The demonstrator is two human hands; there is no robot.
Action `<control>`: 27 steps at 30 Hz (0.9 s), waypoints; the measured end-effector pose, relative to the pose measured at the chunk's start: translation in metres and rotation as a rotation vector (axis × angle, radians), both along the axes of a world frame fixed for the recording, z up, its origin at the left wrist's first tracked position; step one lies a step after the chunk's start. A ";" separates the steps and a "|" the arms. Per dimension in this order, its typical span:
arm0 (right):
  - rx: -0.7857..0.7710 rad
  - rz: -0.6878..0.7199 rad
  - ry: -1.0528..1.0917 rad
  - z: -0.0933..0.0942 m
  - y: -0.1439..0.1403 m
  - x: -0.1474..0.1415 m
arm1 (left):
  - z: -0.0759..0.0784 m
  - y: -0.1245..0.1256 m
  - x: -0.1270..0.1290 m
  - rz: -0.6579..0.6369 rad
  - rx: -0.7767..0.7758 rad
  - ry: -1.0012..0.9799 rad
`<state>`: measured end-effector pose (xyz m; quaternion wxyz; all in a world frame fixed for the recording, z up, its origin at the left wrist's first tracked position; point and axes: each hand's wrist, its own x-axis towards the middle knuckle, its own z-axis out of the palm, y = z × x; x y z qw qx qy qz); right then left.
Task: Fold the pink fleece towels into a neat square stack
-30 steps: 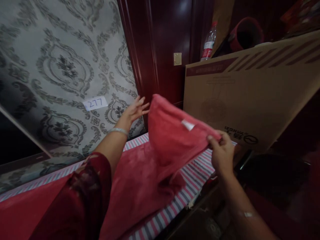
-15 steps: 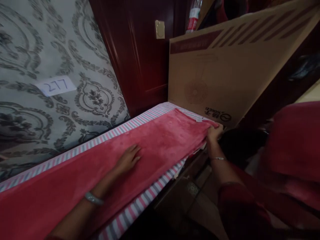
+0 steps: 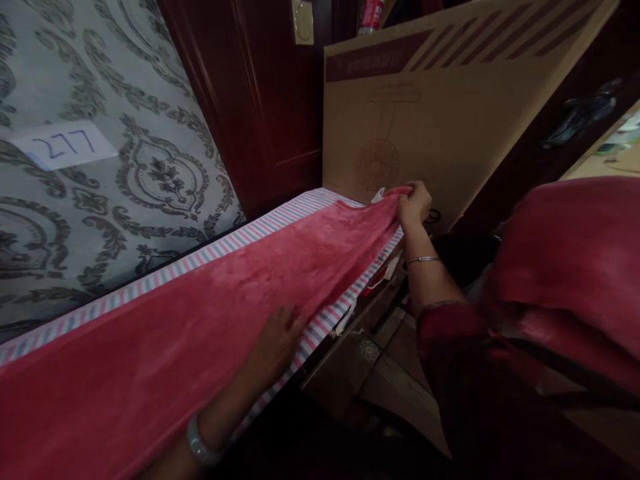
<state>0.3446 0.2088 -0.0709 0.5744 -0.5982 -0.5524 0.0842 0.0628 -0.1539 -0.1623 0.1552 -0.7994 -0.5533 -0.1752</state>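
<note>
A long folded piece of red plush cloth, perhaps a blanket, lies over a pink, grey and white striped sheet. My right hand is closed on the far right corner of the red cloth and holds it raised above the sheet, with a white tag beside the fingers. Slanting folds run from that grip down the cloth. My left hand rests on the red cloth by its near edge, fingers loosely apart and slightly bent, holding nothing. A bracelet circles each wrist.
A large cardboard box stands at the far end, against a dark red wooden panel. Patterned wallpaper with a paper marked 277 is on the left. At right is a red padded thing; a cardboard piece lies below.
My right hand has lifted the cloth's corner off the sheet, pulling folds into it. My left hand has slid nearer to the cloth's near edge. The camera view has shifted.
</note>
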 end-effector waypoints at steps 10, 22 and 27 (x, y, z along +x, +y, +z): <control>0.074 0.062 0.127 0.050 -0.002 -0.017 | 0.019 -0.009 0.002 0.211 -0.161 0.137; -0.203 -0.074 0.235 -0.011 -0.009 0.010 | 0.021 -0.027 -0.011 -0.038 0.182 0.119; -0.208 -0.020 0.269 -0.038 -0.015 0.016 | -0.003 -0.031 -0.006 0.049 0.068 0.168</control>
